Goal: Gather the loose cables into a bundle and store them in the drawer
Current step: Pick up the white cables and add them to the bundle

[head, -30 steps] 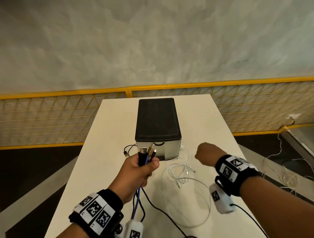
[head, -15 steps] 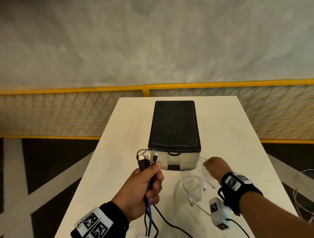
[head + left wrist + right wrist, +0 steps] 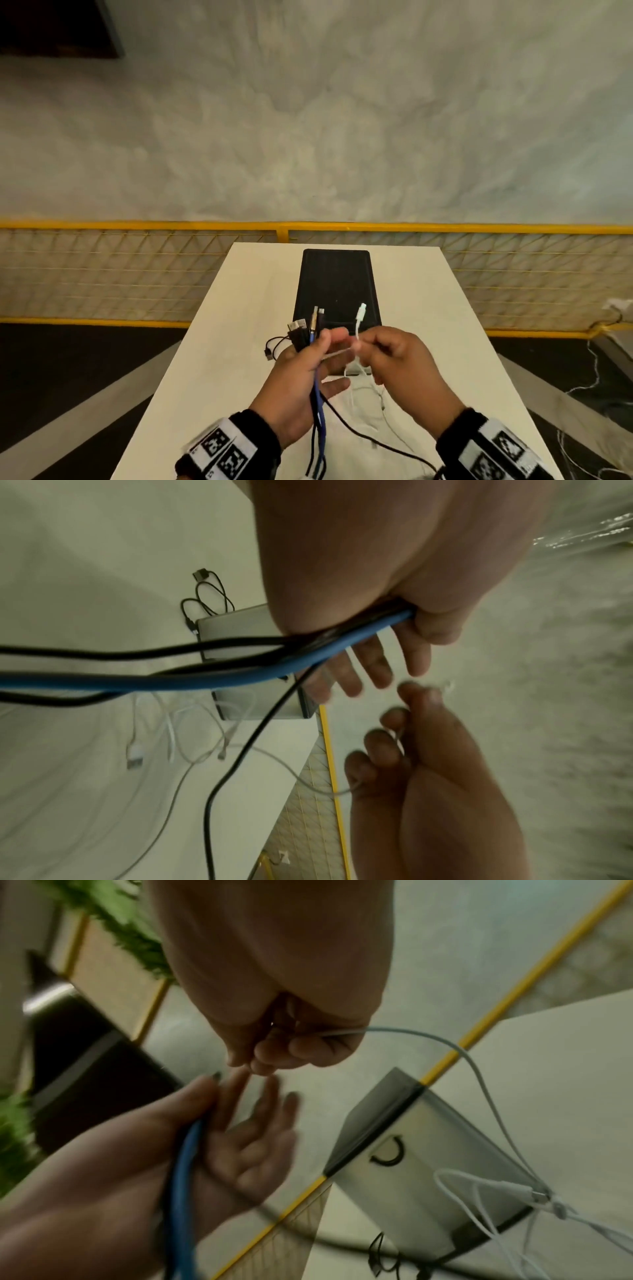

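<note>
Nearest, left hand (image 3: 301, 387): thumb pins one blue cable (image 3: 317, 404) and several black cables (image 3: 359, 433) against the palm, the other fingers spread straight; the exact black count is unclear. Plug ends stand up above the thumb.
Right hand (image 3: 397, 363): just right of the left, fingertips almost touching; fingers curled, pinching one white cable (image 3: 358, 329) with its plug upright.
Below the hands: more white cables (image 3: 192, 734) lie loose on the white table (image 3: 239, 342), count unclear.
Left of the left hand: one small black cable (image 3: 274, 346) coiled on the table.
Beyond the hands: one drawer box (image 3: 337, 284) with black top and pale front, drawer closed.
Farthest: one yellow mesh fence (image 3: 137, 270).
</note>
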`<state>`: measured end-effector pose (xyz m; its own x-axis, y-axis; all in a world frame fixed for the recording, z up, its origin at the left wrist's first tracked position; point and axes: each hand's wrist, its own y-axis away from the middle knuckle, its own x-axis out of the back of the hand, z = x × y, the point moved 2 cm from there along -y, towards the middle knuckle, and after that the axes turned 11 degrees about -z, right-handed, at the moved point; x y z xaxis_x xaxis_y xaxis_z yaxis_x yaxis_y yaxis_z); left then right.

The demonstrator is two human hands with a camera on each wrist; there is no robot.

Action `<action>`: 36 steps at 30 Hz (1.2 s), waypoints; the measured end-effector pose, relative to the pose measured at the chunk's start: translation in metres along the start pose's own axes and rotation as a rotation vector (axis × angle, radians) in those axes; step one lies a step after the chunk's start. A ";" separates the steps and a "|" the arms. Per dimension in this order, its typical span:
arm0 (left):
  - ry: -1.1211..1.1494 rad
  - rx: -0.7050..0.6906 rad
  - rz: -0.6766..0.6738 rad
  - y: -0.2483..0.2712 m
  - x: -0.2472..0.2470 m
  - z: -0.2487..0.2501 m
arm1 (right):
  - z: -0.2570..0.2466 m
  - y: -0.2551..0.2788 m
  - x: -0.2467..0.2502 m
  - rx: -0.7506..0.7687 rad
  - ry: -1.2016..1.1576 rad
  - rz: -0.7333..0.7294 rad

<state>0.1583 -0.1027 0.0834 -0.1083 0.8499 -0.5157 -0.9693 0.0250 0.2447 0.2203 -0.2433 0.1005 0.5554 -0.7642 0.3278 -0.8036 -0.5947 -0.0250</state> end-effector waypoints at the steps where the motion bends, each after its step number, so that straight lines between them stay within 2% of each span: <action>1: -0.019 -0.001 -0.008 0.003 -0.004 0.000 | -0.006 0.004 -0.008 0.023 0.056 -0.033; 3: -0.030 0.012 -0.019 0.009 -0.011 -0.001 | -0.010 0.011 -0.020 0.056 0.135 -0.075; 11: -0.136 0.046 -0.109 0.032 -0.015 0.010 | -0.027 0.026 -0.033 0.167 0.242 -0.044; 14: -0.122 0.011 -0.067 0.034 -0.021 0.010 | -0.031 0.030 -0.037 0.188 0.255 -0.022; 19: -0.117 -0.070 0.050 0.035 -0.018 0.006 | -0.036 0.025 -0.040 0.134 0.308 -0.071; 21: -0.095 -0.079 0.073 0.035 -0.017 0.004 | -0.036 0.026 -0.038 0.100 0.293 -0.032; 25: -0.065 -0.061 0.077 0.035 -0.018 -0.001 | -0.041 0.030 -0.037 0.078 0.206 -0.043; 30: -0.058 -0.061 0.063 0.033 -0.018 -0.003 | -0.034 0.029 -0.037 0.118 0.281 -0.018; 34: -0.001 -0.113 0.115 0.028 -0.013 0.007 | -0.017 0.031 -0.016 -0.011 0.283 0.198; 35: 0.005 -0.123 0.130 0.027 -0.011 0.010 | -0.011 0.034 -0.008 -0.081 0.254 0.223; 36: 0.011 -0.139 0.140 0.027 -0.007 0.016 | -0.005 0.033 -0.002 -0.183 0.199 0.183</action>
<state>0.1361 -0.0999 0.1067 -0.2460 0.8343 -0.4934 -0.9656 -0.1670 0.1992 0.1916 -0.2599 0.1042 0.3600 -0.7796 0.5125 -0.9213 -0.3836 0.0636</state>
